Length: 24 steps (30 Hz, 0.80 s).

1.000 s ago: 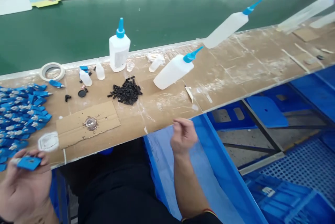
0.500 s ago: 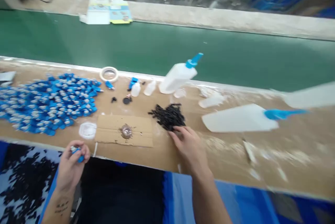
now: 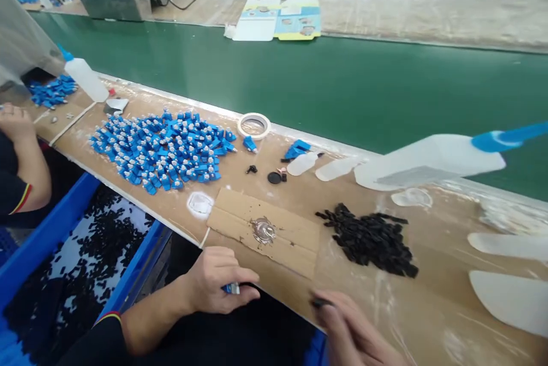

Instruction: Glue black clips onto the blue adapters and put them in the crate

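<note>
My left hand [image 3: 216, 281] is closed around a small blue plastic part [image 3: 232, 288], partly hidden by the fingers, at the bench's front edge. At lower right, my right hand [image 3: 355, 329] pinches a small black piece [image 3: 320, 302] between thumb and forefinger. Beyond that hand lies a pile of small black strips [image 3: 368, 237] on the bench. Between the hands and farther back rests a piece of cardboard [image 3: 291, 243] with a round clear blob [image 3: 263, 230] on it. A heap of blue parts with whitish tips [image 3: 162, 149] spreads to the left.
White squeeze bottles with blue nozzles [image 3: 428, 157] [image 3: 88, 80], a tape roll [image 3: 254, 125] and a small bottle [image 3: 302, 163] stand or lie about. A blue bin [image 3: 132, 266] of black pieces is below left. Another person's hand [image 3: 16, 121] is at far left. A green belt [image 3: 385, 80] runs behind.
My right hand has left the black pile with a black piece and come back toward my left hand. The view has swung left, bringing another person's arm into sight.
</note>
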Motion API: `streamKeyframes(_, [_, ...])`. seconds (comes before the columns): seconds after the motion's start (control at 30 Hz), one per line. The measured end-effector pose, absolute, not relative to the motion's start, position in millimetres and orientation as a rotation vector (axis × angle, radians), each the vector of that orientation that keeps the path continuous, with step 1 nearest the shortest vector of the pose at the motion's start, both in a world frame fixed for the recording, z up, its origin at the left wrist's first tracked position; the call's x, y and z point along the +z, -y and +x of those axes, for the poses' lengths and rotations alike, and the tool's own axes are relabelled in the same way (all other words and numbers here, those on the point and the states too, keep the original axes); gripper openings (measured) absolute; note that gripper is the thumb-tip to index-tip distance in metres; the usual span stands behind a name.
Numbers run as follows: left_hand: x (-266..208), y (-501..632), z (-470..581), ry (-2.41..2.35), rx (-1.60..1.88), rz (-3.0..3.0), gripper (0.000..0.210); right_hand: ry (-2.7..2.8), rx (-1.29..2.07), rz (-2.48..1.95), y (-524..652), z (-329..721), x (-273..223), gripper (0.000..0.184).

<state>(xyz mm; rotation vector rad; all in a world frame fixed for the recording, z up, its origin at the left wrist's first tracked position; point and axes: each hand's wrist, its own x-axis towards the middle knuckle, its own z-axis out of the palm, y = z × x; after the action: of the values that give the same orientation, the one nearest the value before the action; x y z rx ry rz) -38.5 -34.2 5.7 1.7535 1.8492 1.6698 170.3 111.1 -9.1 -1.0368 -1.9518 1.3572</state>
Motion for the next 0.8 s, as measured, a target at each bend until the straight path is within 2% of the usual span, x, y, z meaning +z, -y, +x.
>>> streamKeyframes(0.1, [7,22,-37,-1.791,1.627,2.003,0.022,1.765,1.795,-0.754,-73,138,-9,0.021])
streamKeyframes(0.17, [6,19,-39,-1.790,1.603,2.056,0.021,1.643,1.930,-0.664,-64,121,-10,0.023])
streamKeyframes(0.33, [2,27,-46,-1.748,1.619,2.049,0.017,1.685,1.958,-0.611,-64,109,-6,0.030])
streamKeyframes(0.43, [1,32,-45,-1.754,1.645,1.815,0.014,1.659,1.912,-0.594,-69,108,-3,0.011])
streamKeyframes(0.5, [1,34,-45,-1.766,1.655,1.655,0.013,1.589,1.896,-0.583,-73,106,-3,0.015])
streamKeyframes(0.63, [-3,34,-46,-1.766,1.686,1.584,0.014,1.642,1.895,-0.556,-79,102,-4,0.007])
streamKeyframes(0.73, [-6,34,-47,-1.787,1.695,1.613,0.013,1.587,2.023,-0.591,-79,102,-7,0.003])
streamKeyframes(0.8, [-8,34,-47,-1.783,1.693,1.636,0.014,1.496,2.150,-0.649,-77,102,-10,0.008])
